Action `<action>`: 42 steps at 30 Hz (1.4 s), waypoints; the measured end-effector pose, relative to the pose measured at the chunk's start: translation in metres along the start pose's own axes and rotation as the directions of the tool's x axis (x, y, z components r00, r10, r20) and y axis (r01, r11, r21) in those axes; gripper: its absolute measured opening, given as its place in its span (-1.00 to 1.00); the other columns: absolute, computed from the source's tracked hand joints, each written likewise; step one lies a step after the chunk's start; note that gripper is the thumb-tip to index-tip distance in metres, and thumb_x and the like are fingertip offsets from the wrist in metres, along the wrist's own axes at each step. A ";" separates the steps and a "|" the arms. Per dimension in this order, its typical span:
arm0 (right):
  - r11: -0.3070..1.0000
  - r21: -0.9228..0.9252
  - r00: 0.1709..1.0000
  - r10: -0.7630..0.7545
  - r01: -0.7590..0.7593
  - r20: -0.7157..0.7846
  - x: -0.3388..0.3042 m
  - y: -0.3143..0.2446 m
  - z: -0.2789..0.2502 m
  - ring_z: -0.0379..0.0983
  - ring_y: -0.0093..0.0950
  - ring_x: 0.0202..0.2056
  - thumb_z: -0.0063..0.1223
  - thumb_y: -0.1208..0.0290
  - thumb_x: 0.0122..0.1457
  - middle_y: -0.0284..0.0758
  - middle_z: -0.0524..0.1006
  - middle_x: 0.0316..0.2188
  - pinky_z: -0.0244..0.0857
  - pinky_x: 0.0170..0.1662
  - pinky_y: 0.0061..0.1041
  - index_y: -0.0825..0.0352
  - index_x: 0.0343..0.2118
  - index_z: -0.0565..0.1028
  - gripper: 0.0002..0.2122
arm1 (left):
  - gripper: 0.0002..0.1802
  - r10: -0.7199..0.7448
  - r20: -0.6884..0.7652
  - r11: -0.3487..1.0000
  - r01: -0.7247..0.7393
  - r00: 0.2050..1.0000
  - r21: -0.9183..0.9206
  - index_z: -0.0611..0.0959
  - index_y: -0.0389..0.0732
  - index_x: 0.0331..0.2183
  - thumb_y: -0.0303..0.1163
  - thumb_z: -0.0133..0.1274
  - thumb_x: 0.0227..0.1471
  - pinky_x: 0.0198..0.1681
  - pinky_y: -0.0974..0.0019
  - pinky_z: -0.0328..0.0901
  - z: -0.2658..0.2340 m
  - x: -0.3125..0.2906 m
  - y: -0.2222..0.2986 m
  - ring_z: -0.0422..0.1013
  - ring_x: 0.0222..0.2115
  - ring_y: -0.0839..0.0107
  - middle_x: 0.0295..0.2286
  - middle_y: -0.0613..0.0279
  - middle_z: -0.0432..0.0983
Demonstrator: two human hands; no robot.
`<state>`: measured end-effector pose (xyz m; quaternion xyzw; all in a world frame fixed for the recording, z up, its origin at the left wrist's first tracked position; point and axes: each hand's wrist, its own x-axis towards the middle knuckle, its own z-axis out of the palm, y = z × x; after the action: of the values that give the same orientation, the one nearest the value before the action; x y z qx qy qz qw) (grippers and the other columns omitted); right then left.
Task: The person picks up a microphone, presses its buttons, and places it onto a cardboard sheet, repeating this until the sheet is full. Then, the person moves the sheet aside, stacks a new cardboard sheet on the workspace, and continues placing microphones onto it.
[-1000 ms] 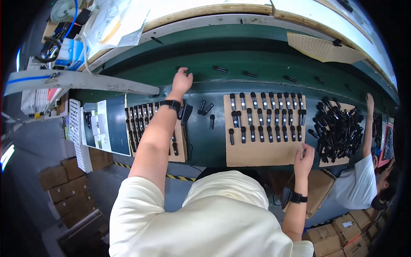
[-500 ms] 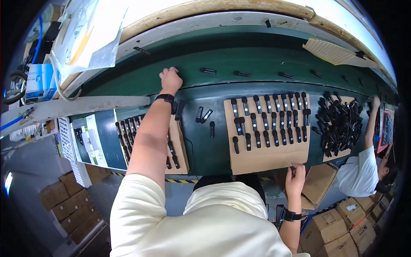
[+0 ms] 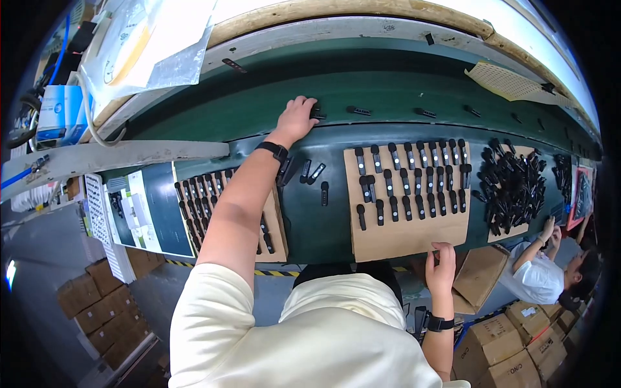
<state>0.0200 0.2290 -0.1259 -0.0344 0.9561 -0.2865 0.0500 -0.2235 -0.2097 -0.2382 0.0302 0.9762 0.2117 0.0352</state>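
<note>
My left hand (image 3: 297, 119) is stretched out over the green belt, its fingers curled onto a small black microphone (image 3: 318, 114), which they mostly cover. My right hand (image 3: 442, 266) hangs at the front edge of a cardboard sheet (image 3: 407, 240), fingers loosely bent, thumb apart, no object visible in it. On that sheet, black microphones (image 3: 404, 179) stand in three rows, each with a rounded head. Between the two sheets lie a few loose microphones (image 3: 317, 173). Beneath my left forearm is another cardboard sheet (image 3: 277, 246) with rows of microphones, partly hidden.
More microphones (image 3: 358, 110) lie spaced along the belt (image 3: 388, 84). A heap of microphones (image 3: 514, 187) covers cardboard to the right. Beyond it, a co-worker (image 3: 540, 271) sits at the table. A grey metal bar (image 3: 162, 150) crosses at left. Cardboard boxes (image 3: 504, 343) stand on the floor.
My left hand has moved right along the belt and onto a microphone. The belt's microphones have shifted slightly left. The co-worker's arm has drawn back from the belt. My right hand stays near the sheet's edge.
</note>
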 end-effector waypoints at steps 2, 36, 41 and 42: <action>1.000 -0.002 1.000 0.007 -0.007 0.004 -0.003 0.000 -0.002 0.35 -0.30 -0.39 0.05 0.69 0.05 -0.19 0.45 -0.25 0.30 -0.29 -0.41 0.38 -0.22 0.44 -0.79 | -0.53 -0.006 0.066 0.999 0.003 0.998 0.049 0.54 -0.12 -0.11 -0.28 0.25 -0.11 0.01 0.09 0.32 0.000 0.000 -0.003 0.31 -0.01 0.06 -0.09 0.11 0.38; 0.999 0.011 0.999 -0.038 0.038 0.001 -0.019 -0.017 -0.023 0.40 -0.25 -0.38 0.10 0.69 0.02 -0.16 0.47 -0.31 0.33 -0.33 -0.41 0.38 -0.24 0.46 -0.78 | -0.71 -0.024 -0.172 0.998 0.015 0.985 -0.053 0.62 -0.19 -0.22 -0.35 0.16 -0.05 -0.13 0.10 0.38 0.034 0.005 0.026 0.47 -0.25 0.08 -0.34 0.09 0.50; 0.992 0.063 0.994 -0.104 0.105 -0.023 -0.007 -0.027 -0.030 0.41 -0.25 -0.36 0.11 0.69 0.02 -0.17 0.47 -0.32 0.34 -0.31 -0.42 0.38 -0.23 0.46 -0.77 | -0.75 -0.127 -0.112 0.921 0.076 0.986 -0.383 0.62 -0.26 -0.22 -0.39 0.17 0.03 -0.26 0.34 0.38 0.011 -0.027 0.047 0.48 -0.41 0.39 -0.45 0.20 0.53; 0.988 0.090 0.992 -0.123 0.124 -0.016 -0.003 -0.030 -0.031 0.42 -0.22 -0.32 0.13 0.67 0.01 -0.17 0.47 -0.30 0.35 -0.28 -0.38 0.37 -0.23 0.46 -0.76 | -0.75 -0.121 -0.108 0.919 0.070 0.987 -0.389 0.62 -0.26 -0.22 -0.39 0.17 0.03 -0.26 0.34 0.38 0.003 -0.039 0.061 0.48 -0.41 0.39 -0.45 0.20 0.53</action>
<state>0.0208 0.2209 -0.0832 -0.0897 0.9384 -0.3324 0.0287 -0.1818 -0.1554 -0.2134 -0.0387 0.9164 0.3982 -0.0126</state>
